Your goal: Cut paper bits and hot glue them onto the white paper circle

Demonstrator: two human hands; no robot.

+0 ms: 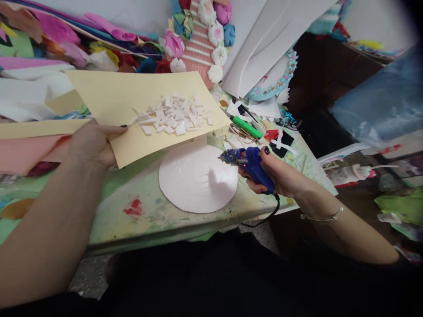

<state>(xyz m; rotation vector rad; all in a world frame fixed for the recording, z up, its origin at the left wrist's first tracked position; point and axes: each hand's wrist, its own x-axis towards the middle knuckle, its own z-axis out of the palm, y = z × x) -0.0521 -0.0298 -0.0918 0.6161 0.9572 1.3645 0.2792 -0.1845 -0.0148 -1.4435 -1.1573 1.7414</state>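
Note:
My left hand (94, 143) grips the near left corner of a cream paper sheet (115, 94), thumb on top, lifting it off the table. Several small white foam pieces (173, 115) lie heaped on that sheet. My right hand (280, 176) is closed round a blue glue gun (249, 162), its nozzle pointing left over the right edge of a white foam disc (194, 180). The disc lies flat on the paint-stained green table (132, 211), just below the raised sheet. A black cord hangs from the gun's handle.
Coloured paper sheets and paper flowers (175, 44) pile up at the back. White foam sheets (264, 39) lean at the back right. A green marker (246, 127), scraps and small tools clutter the table's right side. A blue plastic bag (383, 105) lies further right.

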